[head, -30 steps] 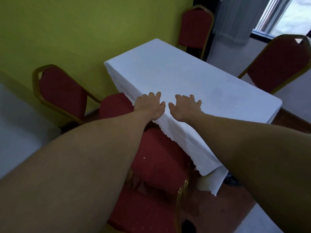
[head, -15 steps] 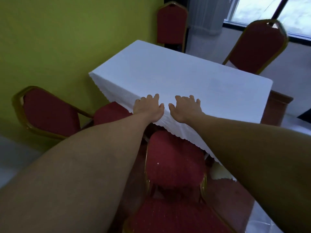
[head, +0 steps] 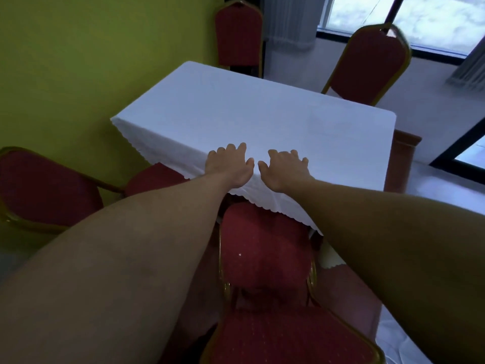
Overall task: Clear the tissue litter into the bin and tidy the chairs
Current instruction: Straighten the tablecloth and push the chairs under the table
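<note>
We see no tissue litter or bin, so that part looks done, and with our left hand [head: 228, 166] and right hand [head: 284, 169] flat, fingers spread and empty, on the tablecloth [head: 262, 114], the near chair [head: 265, 253] sits half-tucked, others perhaps still need straightening

Matt white cloth tablecloth [head: 262, 111] with scalloped hem, red fabric chair [head: 265, 253], glossy gold metal frame

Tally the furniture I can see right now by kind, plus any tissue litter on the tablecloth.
Red chairs: 4 (near, left, far end, by window)
Tables with white cloth: 1
Tissue litter visible: 0
Total: 5
</note>
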Available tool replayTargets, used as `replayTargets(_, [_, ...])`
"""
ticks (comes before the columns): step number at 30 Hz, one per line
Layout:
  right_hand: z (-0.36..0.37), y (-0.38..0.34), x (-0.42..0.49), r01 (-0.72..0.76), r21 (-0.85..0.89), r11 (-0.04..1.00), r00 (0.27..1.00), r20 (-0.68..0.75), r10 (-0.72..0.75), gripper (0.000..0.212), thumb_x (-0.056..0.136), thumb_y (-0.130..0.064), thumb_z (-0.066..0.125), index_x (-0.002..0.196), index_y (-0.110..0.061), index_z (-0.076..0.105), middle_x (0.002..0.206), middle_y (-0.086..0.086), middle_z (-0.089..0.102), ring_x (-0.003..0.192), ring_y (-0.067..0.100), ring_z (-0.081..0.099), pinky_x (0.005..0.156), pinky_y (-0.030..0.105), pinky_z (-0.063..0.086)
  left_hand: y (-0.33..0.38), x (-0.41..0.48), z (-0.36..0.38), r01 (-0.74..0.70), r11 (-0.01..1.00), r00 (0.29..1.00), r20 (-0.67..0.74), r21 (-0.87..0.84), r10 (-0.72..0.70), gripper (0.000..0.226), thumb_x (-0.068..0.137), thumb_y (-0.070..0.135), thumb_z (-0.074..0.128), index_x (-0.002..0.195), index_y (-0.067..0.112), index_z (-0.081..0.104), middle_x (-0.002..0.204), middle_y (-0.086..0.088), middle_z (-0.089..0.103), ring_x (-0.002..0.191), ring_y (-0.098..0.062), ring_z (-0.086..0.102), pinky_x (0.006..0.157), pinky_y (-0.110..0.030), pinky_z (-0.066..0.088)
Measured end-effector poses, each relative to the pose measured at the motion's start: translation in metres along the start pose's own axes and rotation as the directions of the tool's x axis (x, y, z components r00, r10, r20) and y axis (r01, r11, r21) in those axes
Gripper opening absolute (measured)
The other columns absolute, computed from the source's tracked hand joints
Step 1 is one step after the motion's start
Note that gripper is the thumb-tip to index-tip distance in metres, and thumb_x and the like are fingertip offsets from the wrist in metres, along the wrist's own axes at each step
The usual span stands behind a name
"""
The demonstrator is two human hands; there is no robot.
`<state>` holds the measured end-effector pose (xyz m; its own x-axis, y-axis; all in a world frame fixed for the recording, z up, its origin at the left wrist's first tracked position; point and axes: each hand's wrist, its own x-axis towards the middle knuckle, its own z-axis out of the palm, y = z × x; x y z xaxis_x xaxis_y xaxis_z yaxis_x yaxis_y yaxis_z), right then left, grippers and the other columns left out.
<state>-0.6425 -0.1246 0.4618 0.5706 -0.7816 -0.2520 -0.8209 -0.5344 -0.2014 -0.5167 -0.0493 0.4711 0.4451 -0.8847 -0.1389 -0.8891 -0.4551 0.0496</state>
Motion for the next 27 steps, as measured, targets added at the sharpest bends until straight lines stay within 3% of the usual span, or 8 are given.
replayTargets(15, [0.019, -0.124, 0.031, -0.207, 0.093, 0.974, 0.976, -0.053, 0.212, 0.053, 0.102, -0.047, 0.031, 0.143, -0.014, 0.041, 0.141, 0.014, 0.050, 0.134, 0.034, 0.038, 0.107, 0.054, 0.031, -0.135, 0.041, 0.006, -0.203, 0.979, 0.977, 0.060, 0.000, 0.203, 0.055, 0.103, 0.046, 0.029, 0.149, 0.018, 0.034, 0.144, -0.012, 0.048, 0.126, -0.033, 0.048, 0.100, -0.043, 0.036])
replayTargets(27, [0.020, -0.161, 0.022, -0.268, 0.095, 0.959, 0.959, -0.071, 0.275, 0.054, 0.103, -0.047, 0.030, 0.145, -0.015, 0.038, 0.145, 0.014, 0.046, 0.138, 0.035, 0.034, 0.108, 0.058, 0.029, -0.166, 0.037, -0.007, -0.275, 0.961, 0.961, 0.024, 0.019, 0.275, 0.055, 0.103, 0.046, 0.029, 0.149, 0.017, 0.033, 0.143, -0.012, 0.047, 0.124, -0.034, 0.049, 0.098, -0.043, 0.037])
